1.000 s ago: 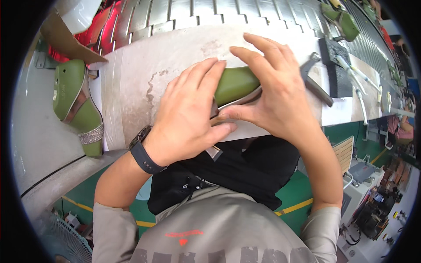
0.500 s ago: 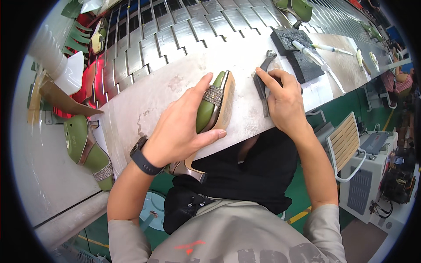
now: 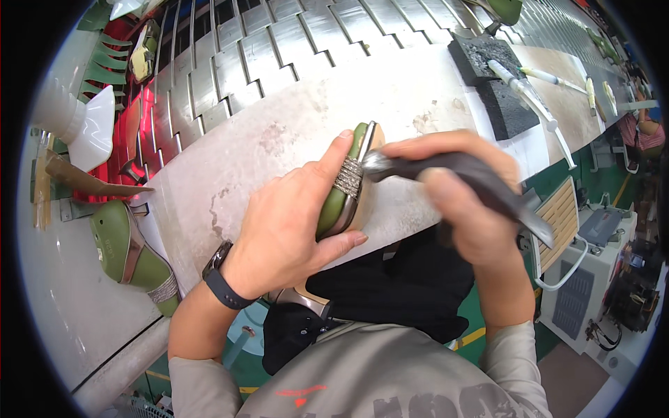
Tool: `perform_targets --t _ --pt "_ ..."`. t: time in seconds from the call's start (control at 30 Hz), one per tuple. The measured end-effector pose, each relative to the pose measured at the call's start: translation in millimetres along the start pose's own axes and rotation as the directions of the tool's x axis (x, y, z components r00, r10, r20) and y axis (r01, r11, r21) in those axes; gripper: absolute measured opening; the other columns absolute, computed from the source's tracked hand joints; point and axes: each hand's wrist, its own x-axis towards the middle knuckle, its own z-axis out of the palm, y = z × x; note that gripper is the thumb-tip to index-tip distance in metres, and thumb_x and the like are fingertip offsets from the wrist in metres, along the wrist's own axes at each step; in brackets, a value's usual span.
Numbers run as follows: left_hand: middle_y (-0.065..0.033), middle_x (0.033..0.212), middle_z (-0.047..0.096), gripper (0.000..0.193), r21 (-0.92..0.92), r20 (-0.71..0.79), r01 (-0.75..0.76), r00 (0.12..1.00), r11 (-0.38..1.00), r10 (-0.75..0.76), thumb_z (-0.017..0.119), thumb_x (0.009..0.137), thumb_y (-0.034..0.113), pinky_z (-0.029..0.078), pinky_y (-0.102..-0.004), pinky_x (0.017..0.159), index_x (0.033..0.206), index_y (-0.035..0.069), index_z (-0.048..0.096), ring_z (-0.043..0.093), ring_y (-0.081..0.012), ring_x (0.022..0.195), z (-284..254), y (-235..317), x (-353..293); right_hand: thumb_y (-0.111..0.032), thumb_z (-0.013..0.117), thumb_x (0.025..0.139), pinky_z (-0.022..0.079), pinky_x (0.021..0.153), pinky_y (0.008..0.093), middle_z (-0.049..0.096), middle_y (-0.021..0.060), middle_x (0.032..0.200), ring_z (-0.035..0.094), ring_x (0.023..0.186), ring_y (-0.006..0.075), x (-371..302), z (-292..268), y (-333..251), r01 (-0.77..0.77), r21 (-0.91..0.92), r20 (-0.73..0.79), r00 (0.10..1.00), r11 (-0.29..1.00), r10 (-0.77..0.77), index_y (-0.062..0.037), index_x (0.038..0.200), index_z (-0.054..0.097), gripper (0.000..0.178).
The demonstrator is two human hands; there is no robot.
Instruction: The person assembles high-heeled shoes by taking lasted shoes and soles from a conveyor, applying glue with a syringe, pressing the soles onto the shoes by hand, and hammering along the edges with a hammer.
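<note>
My left hand (image 3: 275, 223), with a dark watch at the wrist, is wrapped round a green heeled sandal (image 3: 329, 217) on its side over the near edge of the worktable. The sandal carries a glittering strap (image 3: 348, 177), and its tan sole faces right. Its metallic heel (image 3: 306, 301) sticks out below my wrist. My right hand (image 3: 474, 223) is closed on a dark hammer (image 3: 481, 177), slightly blurred. The hammer's rounded silvery face is at the sole edge beside the strap; whether it touches I cannot tell.
Another green sandal (image 3: 129, 244) lies at the left. Black blocks (image 3: 509, 111) stand at the back right, with white tube-like applicators (image 3: 526, 94) on and beside them. Behind the worktable (image 3: 279, 146) runs a metal slatted conveyor (image 3: 293, 35). A wood-slatted chair (image 3: 559, 223) is at the right.
My right hand has picked up the hammer from the table and brought it left to the sandal. The sandal and my left hand have shifted slightly.
</note>
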Motion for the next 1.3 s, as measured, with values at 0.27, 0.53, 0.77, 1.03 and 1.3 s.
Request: perform_targets --t 0.27,0.53,0.77,1.03,1.3 --pt "-0.0167 0.104 0.065 0.111 0.010 0.006 -0.064 0.998 0.998 0.064 0.092 0.073 0.020 0.052 -0.0475 0.079 0.162 -0.002 0.029 0.064 -0.0377 0.092 -4.3 -1.9 0.7 -0.005 0.081 0.086 0.062 0.089 0.0355 0.077 0.0185 0.105 0.078 0.096 0.0253 -4.2 16.4 -3.2 0.184 -0.268 0.140 0.979 0.946 -0.151 0.0030 0.110 0.070 0.028" --pt "-0.0248 0.122 0.067 0.116 -0.028 0.033 -0.027 0.999 0.999 0.028 0.092 0.068 0.015 0.054 -0.0473 0.091 0.163 -0.003 0.028 0.067 -0.0445 0.105 -4.4 -5.4 -0.6 -0.006 0.081 0.089 0.061 0.090 0.0346 0.078 0.0170 0.113 0.077 0.105 0.0248 -11.7 15.3 -9.7 -0.028 -0.209 0.068 0.997 0.977 0.043 0.0001 0.117 0.070 0.031" --pt "-0.0237 0.113 0.067 0.119 -0.030 0.101 0.013 0.995 0.999 -0.010 0.096 0.065 0.017 0.053 -0.0478 0.085 0.162 -0.006 0.029 0.066 -0.0424 0.097 -10.2 -2.1 0.5 -0.004 0.076 0.094 0.056 0.075 0.0244 0.079 0.0106 0.100 0.072 0.086 0.0109 21.7 10.5 -16.5 -0.135 -0.237 -0.017 0.991 0.962 0.135 0.0029 0.114 0.070 0.022" --pt "-0.0247 0.117 0.066 0.116 -0.056 0.067 0.012 0.998 0.998 -0.008 0.094 0.068 0.017 0.053 -0.0475 0.086 0.162 -0.003 0.030 0.065 -0.0443 0.101 -10.1 -3.8 -1.8 -0.011 0.074 0.095 0.057 0.080 0.0257 0.079 0.0099 0.096 0.072 0.087 0.0120 60.6 6.0 -3.7 -0.239 -0.023 -0.162 0.959 0.971 0.233 0.0054 0.105 0.072 0.020" --pt "-0.0240 0.126 0.065 0.116 -0.054 0.063 0.021 0.998 0.998 -0.017 0.092 0.068 0.014 0.053 -0.0479 0.090 0.164 0.000 0.028 0.064 -0.0446 0.106 -9.8 -10.0 -7.1 -0.006 0.084 0.082 0.063 0.085 0.0364 0.077 0.0192 0.108 0.078 0.098 0.0271 -7.1 28.6 -13.8 0.278 -0.471 0.258 0.951 0.837 -0.171 0.0025 0.111 0.070 0.034"
